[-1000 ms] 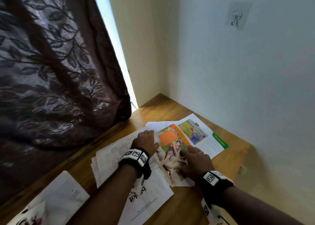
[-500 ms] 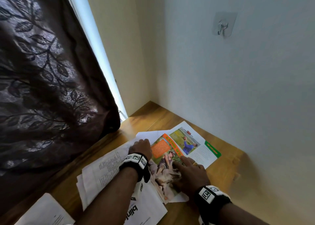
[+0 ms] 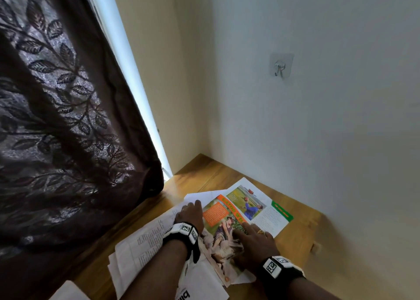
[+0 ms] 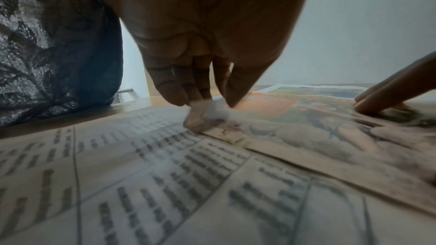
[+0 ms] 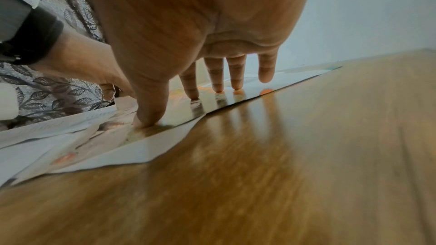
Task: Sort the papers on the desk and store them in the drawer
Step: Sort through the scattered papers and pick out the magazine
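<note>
While the right hand (image 3: 254, 242) presses straight fingers on the colour magazine page (image 3: 241, 217), the left hand (image 3: 189, 212) pinches its edge — print unreadable.

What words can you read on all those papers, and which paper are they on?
"bli": big black letters on the white sheet at the bottom edge, upside down and cut off.
Colour magazine page: orange headline and green label too blurred to read.
Printed list sheet under the left hand: rows of text too small to read.
Wristband tags: patterns, not words.

dark leaf curtain (image 3: 63, 117), white wall (image 3: 318, 129), hook (image 3: 280, 68)
</note>
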Demonstrator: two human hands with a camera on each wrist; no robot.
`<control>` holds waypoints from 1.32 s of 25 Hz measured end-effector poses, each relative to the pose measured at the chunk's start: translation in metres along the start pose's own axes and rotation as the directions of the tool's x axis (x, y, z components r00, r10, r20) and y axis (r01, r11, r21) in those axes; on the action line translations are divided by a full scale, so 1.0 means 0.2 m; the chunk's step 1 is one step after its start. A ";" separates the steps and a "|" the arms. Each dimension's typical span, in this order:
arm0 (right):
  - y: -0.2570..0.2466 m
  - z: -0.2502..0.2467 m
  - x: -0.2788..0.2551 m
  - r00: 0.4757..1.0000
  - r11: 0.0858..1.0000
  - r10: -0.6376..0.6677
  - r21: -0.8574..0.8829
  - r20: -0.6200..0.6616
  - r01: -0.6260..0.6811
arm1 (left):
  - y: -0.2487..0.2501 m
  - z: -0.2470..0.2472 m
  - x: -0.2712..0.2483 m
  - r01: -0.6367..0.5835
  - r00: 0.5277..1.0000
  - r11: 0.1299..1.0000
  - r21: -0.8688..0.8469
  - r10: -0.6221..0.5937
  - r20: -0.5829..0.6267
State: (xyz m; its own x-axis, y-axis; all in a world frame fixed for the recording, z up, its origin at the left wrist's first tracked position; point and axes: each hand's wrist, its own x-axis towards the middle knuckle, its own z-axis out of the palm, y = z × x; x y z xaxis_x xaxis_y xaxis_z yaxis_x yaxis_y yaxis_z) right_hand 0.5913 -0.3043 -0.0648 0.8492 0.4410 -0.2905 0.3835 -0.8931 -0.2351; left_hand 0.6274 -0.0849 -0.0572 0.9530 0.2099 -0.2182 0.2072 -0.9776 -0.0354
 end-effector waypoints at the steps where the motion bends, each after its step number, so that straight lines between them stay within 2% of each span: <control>1: 0.01 0.01 0.01 1.000 1.000 0.000 0.002 -0.005 0.000 | -0.01 -0.01 0.00 0.019 1.000 1.000 0.010 -0.019 0.006; 5: 0.04 0.04 0.04 1.000 1.000 0.014 0.005 -0.026 -0.014 | -0.04 -0.02 0.04 0.018 1.000 0.997 0.078 -0.020 0.024; 7: 0.05 0.05 0.04 0.999 1.000 0.021 0.009 -0.036 -0.021 | -0.03 -0.04 0.05 -0.005 1.000 1.000 0.017 0.004 0.027; 10: 0.08 0.05 0.03 0.978 0.989 0.125 0.100 -0.167 -0.109 | -0.04 -0.13 0.00 0.042 0.998 0.973 -0.227 -0.050 -0.031; 13: 0.09 0.03 0.02 0.893 0.946 0.245 0.295 -0.378 -0.135 | -0.14 -0.21 -0.16 0.090 0.985 0.895 -0.438 -0.146 -0.096; 16: -0.01 -0.02 0.03 0.880 0.855 0.342 0.498 -0.330 -0.146 | -0.28 -0.21 -0.36 0.099 0.960 0.737 -0.669 -0.248 -0.132; 18: -0.08 0.01 0.11 0.901 0.729 0.363 0.674 -0.239 -0.115 | -0.38 -0.17 -0.53 0.097 0.941 0.626 -0.773 -0.311 -0.133; 21: -0.18 0.13 0.24 0.893 0.487 0.438 0.862 -0.099 -0.143 | -0.53 -0.09 -0.82 0.183 0.905 0.483 -0.856 -0.423 -0.045; 23: -0.39 0.10 0.17 0.931 0.424 0.362 0.898 -0.051 -0.115 | -0.64 -0.02 -1.06 0.222 0.859 0.419 -0.881 -0.511 -0.027; 26: -0.70 0.10 0.04 0.986 0.401 0.164 0.912 0.020 -0.085 | -0.78 0.08 -1.44 0.265 0.808 0.324 -0.908 -0.588 0.026; 28: -0.88 0.17 -0.02 0.995 0.439 0.093 0.896 0.028 -0.066 | -0.86 0.15 -1.65 0.295 0.791 0.292 -0.910 -0.608 0.061; 30: -1.07 0.26 -0.10 0.999 0.490 0.007 0.871 0.042 -0.039 | -0.98 0.22 -1.86 0.331 0.769 0.303 -0.894 -0.635 0.069; 32: -1.25 0.32 -0.23 0.993 0.533 -0.081 0.846 0.088 -0.031 | -1.09 0.28 -2.04 0.365 0.734 0.317 -0.876 -0.676 0.061; 33: -1.34 0.35 -0.28 0.986 0.537 -0.125 0.843 0.110 -0.026 | -1.15 0.31 -2.13 0.384 0.702 0.287 -0.877 -0.708 0.075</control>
State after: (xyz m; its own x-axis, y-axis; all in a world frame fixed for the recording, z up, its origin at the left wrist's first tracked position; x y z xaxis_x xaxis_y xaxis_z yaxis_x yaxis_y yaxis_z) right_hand 0.4152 -0.0844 -0.0509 0.7494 0.5562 -0.3593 -0.1226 -0.4167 -0.9007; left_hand 0.1599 0.0495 -0.0169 0.5054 0.8390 -0.2017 0.6196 -0.1902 0.7616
